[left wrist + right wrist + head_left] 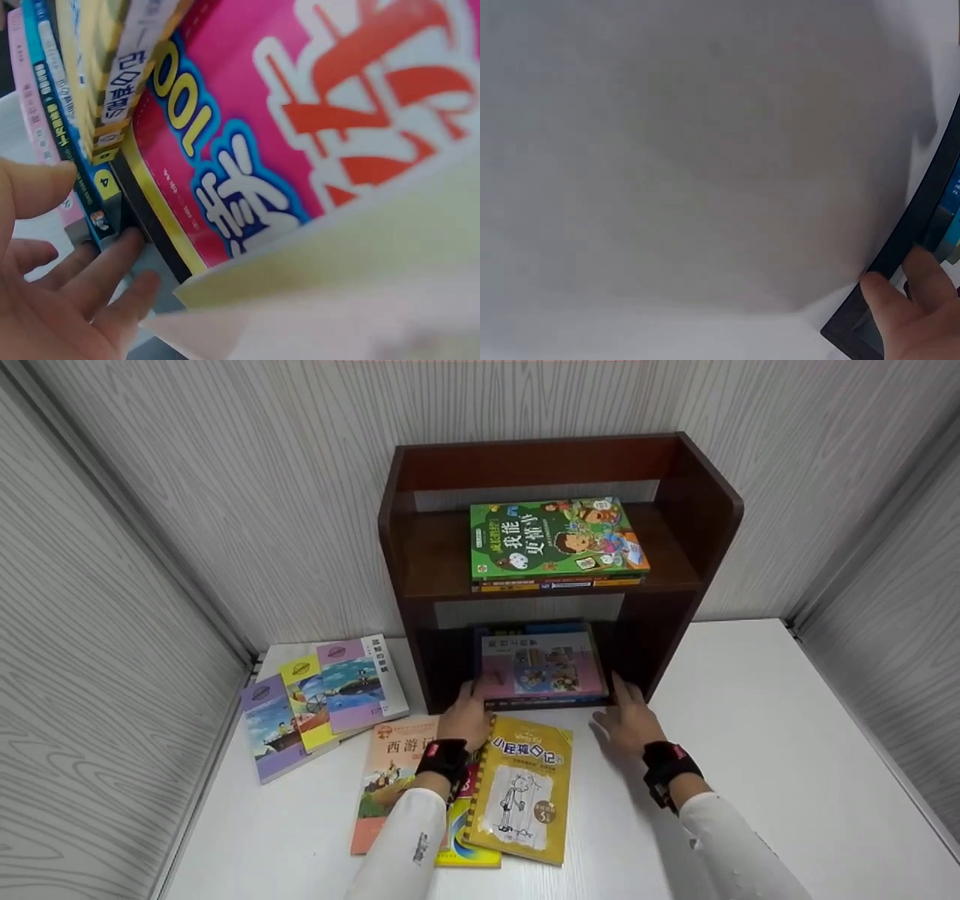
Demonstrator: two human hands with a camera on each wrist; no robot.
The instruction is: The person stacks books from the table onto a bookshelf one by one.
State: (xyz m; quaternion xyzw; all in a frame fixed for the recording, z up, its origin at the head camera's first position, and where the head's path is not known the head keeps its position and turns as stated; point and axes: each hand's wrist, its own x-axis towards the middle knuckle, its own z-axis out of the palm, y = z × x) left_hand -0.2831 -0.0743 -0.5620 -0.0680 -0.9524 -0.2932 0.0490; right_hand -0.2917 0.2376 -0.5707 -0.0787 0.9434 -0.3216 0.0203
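A stack of books lies on the lower shelf of a dark brown bookshelf (416, 577), with a pink-and-white book (544, 664) on top. My left hand (465, 720) is at the stack's left front corner. In the left wrist view its thumb (37, 191) overlaps the front spines, and the other fingers stretch toward the end of the books. My right hand (630, 724) reaches to the right of the stack, at the lower shelf's front edge. In the right wrist view its fingertips touch the dark shelf frame (907, 232). Nothing is gripped in the right hand.
A yellow comic book (525, 787) and an orange book (386, 787) overlap on the white table (765, 735) before the shelf. Several purple and yellow books (352, 690) lie fanned at the left. A green book (559, 540) tops the stack on the upper shelf.
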